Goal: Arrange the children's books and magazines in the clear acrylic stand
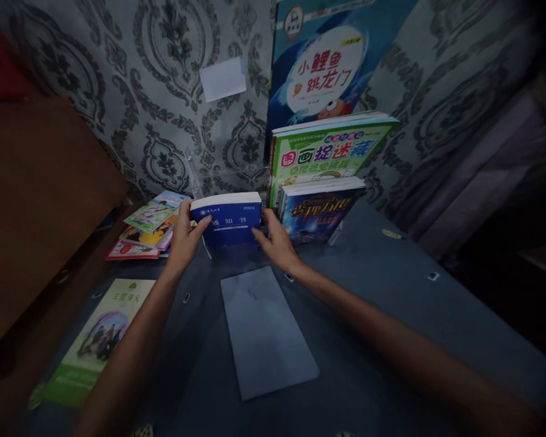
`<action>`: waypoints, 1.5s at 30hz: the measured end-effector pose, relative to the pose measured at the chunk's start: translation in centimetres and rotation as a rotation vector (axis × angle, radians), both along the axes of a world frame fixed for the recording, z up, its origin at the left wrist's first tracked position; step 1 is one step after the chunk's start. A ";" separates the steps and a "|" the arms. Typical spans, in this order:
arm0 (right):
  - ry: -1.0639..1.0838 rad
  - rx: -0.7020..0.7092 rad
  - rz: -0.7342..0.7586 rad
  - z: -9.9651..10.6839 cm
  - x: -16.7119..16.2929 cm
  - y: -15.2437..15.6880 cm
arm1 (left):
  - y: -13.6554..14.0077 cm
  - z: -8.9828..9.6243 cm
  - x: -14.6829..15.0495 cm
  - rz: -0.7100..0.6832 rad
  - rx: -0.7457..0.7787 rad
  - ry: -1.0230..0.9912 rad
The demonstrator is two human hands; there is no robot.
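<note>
A thick blue book with white lettering and "2022" on its cover stands upright between my hands. My left hand grips its left edge, thumb across the front. On the opposite edge, my right hand holds it the same way, with the fingers partly hidden behind. Just right of it, a dark blue book stands in front of a green picture book and a tall teal book. A clear stand shows behind the blue book's left side. Below my hands lies a plain pale notebook.
To the left, several small colourful books lie in a pile. A green and cream book lies flat near my left forearm. The dark table meets a patterned wall bearing a white paper. A brown box-like surface borders the left.
</note>
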State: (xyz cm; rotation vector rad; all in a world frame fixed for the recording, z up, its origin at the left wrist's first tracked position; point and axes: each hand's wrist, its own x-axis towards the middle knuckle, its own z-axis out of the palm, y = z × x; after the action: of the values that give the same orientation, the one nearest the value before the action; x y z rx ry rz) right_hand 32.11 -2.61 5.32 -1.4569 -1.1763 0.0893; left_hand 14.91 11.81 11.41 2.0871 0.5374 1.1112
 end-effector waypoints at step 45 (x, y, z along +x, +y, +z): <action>0.042 0.009 -0.499 0.2 10.9 -9.9 | -12.7 -4.3 13.3 0.018 -0.112 0.136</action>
State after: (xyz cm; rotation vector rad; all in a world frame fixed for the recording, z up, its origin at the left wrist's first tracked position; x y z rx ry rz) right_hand 43.01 -12.52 5.54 -1.6908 -0.7506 -0.2276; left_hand 28.24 -0.92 7.06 2.0731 0.6697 0.9313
